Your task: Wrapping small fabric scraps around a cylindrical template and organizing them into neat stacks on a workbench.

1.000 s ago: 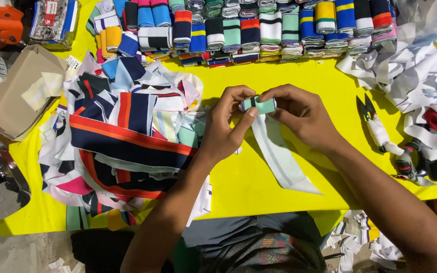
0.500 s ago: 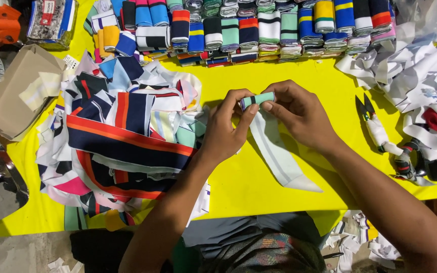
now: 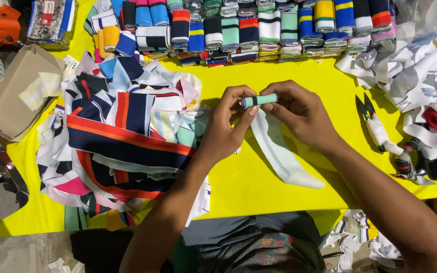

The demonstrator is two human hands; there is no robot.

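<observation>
- Hands meet above the yellow table (image 3: 279,65).
- Left hand (image 3: 226,129) and right hand (image 3: 302,111) both pinch the small green roll (image 3: 260,100) between them.
- White cloth strip (image 3: 279,149) hangs down from the roll onto the table.

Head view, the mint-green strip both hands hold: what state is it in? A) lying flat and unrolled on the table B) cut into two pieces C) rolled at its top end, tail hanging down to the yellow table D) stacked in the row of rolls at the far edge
C: the left hand and right hand pinch a small roll at the top of the mint-green strip, while its loose tail trails down onto the yellow table.
</observation>
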